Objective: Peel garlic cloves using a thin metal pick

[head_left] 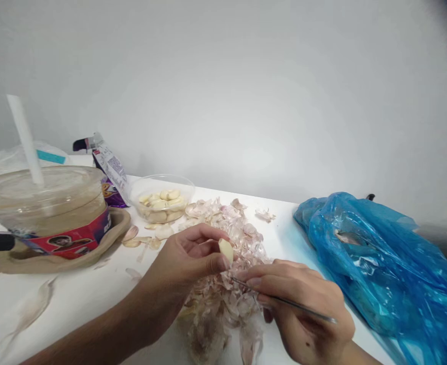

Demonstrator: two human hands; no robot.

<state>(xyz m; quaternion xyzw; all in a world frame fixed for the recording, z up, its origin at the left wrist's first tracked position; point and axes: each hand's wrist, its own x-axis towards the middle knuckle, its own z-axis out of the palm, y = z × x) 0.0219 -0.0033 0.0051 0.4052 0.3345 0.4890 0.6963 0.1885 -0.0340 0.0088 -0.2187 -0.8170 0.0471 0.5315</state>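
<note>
Between thumb and fingers, my left hand pinches a pale peeled garlic clove. My right hand grips a thin dark metal tool like a pen; its tip points toward the clove from just below, and whether it touches I cannot tell. I cannot make out the tool's exact kind. Under and behind both hands spreads a heap of papery garlic skins. Beyond my left hand stands a clear plastic bowl holding several peeled cloves.
At the left, a big drink cup with a white straw sits in a cardboard holder. A purple snack packet leans behind it. Loose cloves lie near the bowl. A blue plastic bag covers the right side.
</note>
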